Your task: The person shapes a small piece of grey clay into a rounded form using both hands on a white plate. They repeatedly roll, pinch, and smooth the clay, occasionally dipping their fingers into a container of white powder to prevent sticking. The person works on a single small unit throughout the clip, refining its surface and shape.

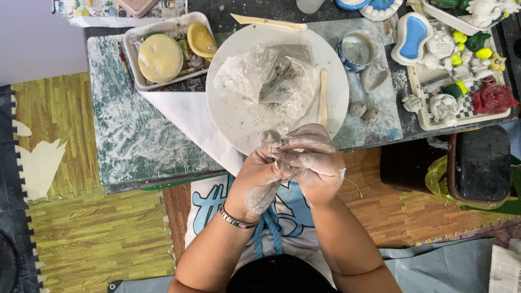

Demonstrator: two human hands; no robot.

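A person's two clay-smeared hands meet just over the near rim of a large white plate [228,116] on a low desk [135,146]. The right hand [315,163] curls over the left hand [260,182], and both close around a small lump of grey clay [271,137], which shows only at the fingertips; the rest of it is hidden between the palms. A metal bracelet [234,220] circles the left wrist. On the plate, just beyond the hands, lie crumpled, clay-caked wrappings [266,81] and a wooden modelling stick [323,99]. To the right of the plate stand a cup of cloudy water [357,50] and a few small clay pieces [364,111]; farther right, a tray of small white figures [450,81]. To the left, a tub [163,54] holds round yellowish sponges.
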